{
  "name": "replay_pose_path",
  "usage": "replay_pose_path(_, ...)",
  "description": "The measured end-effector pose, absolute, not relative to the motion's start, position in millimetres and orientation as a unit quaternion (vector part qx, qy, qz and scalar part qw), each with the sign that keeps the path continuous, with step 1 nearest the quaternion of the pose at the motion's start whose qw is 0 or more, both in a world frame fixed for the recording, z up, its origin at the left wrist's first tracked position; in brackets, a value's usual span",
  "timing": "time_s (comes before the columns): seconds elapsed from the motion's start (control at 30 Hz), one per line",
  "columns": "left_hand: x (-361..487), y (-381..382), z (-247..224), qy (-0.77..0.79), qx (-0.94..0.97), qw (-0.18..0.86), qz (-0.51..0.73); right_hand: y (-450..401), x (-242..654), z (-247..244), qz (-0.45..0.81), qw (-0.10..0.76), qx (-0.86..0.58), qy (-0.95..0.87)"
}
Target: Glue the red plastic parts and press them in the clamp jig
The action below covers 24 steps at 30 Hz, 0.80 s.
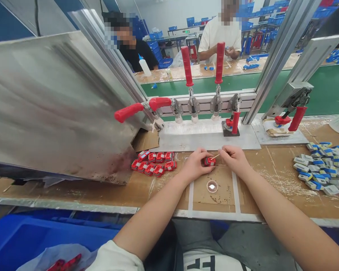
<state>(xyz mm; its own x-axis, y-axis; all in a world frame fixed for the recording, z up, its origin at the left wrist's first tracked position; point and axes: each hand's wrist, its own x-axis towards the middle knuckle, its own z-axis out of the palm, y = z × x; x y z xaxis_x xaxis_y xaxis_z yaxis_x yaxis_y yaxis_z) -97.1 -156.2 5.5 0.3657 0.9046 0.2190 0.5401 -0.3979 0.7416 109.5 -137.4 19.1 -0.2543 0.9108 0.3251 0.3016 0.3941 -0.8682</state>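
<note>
My left hand point(200, 163) is closed around a small red plastic part point(209, 162) at the middle of the bench. In my right hand point(234, 157) a thin wooden stick point(215, 156) is pinched, its tip touching the top of that red part. Just below lies a small round clear dish point(212, 186) with a bright spot in it, on a cardboard sheet point(223, 196) edged by white tape. Several similar red parts point(154, 164) sit in rows left of my left hand.
Toggle clamps with red handles point(187, 67) stand on a metal frame behind my hands. A pile of grey, blue and yellow parts point(323, 165) lies right. A tilted metal sheet point(59, 113) blocks the left. A blue bin point(45, 237) is below. Two people work across the green belt point(175, 88).
</note>
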Motion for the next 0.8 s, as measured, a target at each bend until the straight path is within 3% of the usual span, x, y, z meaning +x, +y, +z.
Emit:
replay_pose_path(0.3,-96.8,-157.6,7.8,0.482,0.765,0.302,0.302,-138.9,106.3,21.5,0.346,0.393,-0.442,-0.728)
replay_pose_path(0.63,-95.6,-159.7,12.3,0.484,0.759,0.292,0.323,-140.3,110.3,22.6,0.205,0.414,-0.433,-0.774)
replay_pose_path(0.8,-96.5,-158.2,12.4,0.489,0.754,0.295,0.325,-150.9,111.1,32.3,0.262,0.429,-0.342,-0.794)
